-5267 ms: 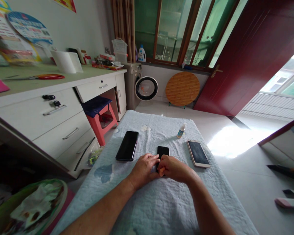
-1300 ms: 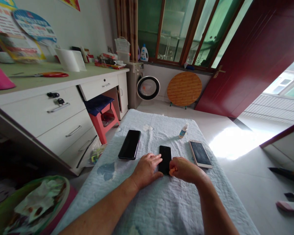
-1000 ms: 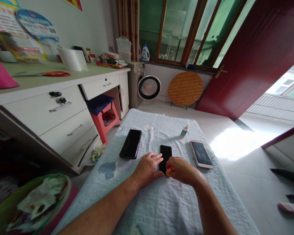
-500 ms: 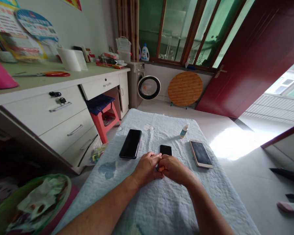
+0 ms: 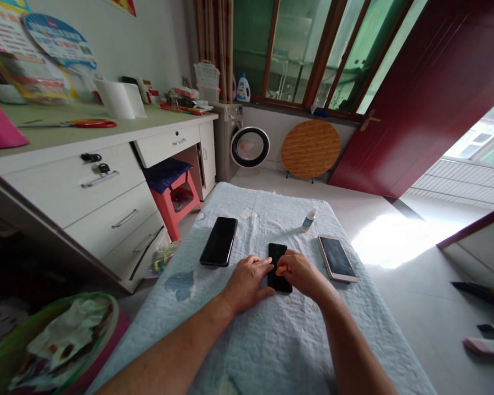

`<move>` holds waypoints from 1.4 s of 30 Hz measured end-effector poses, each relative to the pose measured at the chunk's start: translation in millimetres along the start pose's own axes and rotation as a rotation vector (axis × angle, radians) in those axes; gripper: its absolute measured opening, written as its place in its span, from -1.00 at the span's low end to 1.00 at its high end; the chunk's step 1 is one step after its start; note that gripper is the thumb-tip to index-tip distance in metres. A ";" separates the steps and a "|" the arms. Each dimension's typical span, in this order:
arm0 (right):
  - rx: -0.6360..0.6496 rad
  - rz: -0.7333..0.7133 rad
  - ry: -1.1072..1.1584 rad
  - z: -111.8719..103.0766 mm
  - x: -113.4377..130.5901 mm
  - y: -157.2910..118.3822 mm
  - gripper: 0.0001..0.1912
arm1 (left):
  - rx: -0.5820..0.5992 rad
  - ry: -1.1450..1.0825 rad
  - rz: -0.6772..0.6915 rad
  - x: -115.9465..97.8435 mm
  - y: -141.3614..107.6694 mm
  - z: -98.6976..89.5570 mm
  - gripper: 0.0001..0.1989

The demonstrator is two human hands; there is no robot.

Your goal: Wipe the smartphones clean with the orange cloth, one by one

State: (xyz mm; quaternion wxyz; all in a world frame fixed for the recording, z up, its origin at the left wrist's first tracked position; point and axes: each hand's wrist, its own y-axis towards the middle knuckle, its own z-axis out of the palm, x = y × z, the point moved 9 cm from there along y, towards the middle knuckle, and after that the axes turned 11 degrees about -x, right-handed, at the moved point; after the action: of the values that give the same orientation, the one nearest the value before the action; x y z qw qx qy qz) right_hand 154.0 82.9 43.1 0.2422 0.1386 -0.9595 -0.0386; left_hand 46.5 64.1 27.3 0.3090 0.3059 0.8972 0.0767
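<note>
A small black phone lies on the light blue quilted cloth between my hands. My left hand rests at its left edge, fingers and thumb apart. An orange piece, perhaps a cloth, is pinched in my right hand over the phone's screen. To the left lies a larger black phone, and a gold-framed phone lies to the right. Behind them stands a small spray bottle.
A white desk runs along the left, with a pink stool under it. At the lower left is a bin holding crumpled tissues. A washing machine with its door open stands beyond the cloth.
My right hand has moved slightly up and to the right over the small phone with the orange piece, uncovering more of the screen. My left hand has stayed in place.
</note>
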 end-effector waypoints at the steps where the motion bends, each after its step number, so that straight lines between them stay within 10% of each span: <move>1: -0.052 0.003 0.020 -0.6 -3.7 3.0 -0.83 | 0.002 -0.003 0.005 -0.2 0.3 0.2 -0.41; 9: -0.340 0.062 0.065 -0.6 -24.4 16.1 -0.79 | -0.038 -0.069 0.033 -3.0 0.4 0.6 -0.48; 22: -0.164 -0.172 0.192 8.8 16.5 8.8 -0.74 | -0.133 -0.115 -0.062 15.6 -1.7 7.8 0.06; 28: -0.234 -0.188 0.169 12.5 17.5 12.7 -0.73 | -0.175 -0.168 -0.060 15.9 -1.9 4.6 0.16; 42: 0.122 -0.257 0.184 19.3 50.7 -6.8 -0.74 | -0.216 -0.075 -0.017 13.9 -2.5 5.8 0.12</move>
State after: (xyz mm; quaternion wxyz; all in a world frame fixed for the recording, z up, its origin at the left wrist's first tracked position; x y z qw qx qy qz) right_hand 103.7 62.1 48.1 0.3134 0.2775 -0.9082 0.0019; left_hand 40.1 70.1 14.8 0.3742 0.2660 0.8741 0.1588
